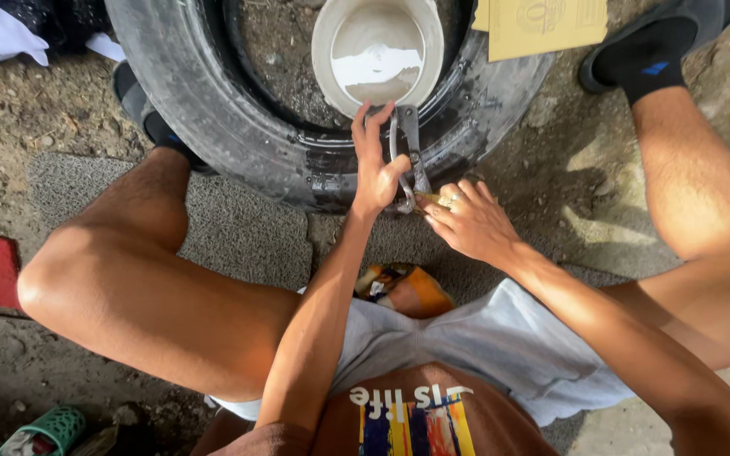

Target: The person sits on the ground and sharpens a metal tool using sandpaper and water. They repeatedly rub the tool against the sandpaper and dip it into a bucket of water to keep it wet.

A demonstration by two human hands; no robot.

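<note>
We see hard sunlight from the right of our fingers (379,133), sharp shadows, pale bucket (377,52) glare, bent edges.

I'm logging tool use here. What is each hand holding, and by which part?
The left hand grips the metal pliers-like tool around its handles, against the tyre. The right hand pinches a small yellowish piece at the tool's lower end.

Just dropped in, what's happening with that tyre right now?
A seated person leans over a black rubber tyre lying flat on the dirt. The left hand grips a grey metal plier-like tool against the tyre's sidewall. The right hand pinches a small yellowish piece at the tool's lower end. A white plastic bucket sits inside the tyre's opening.
</note>
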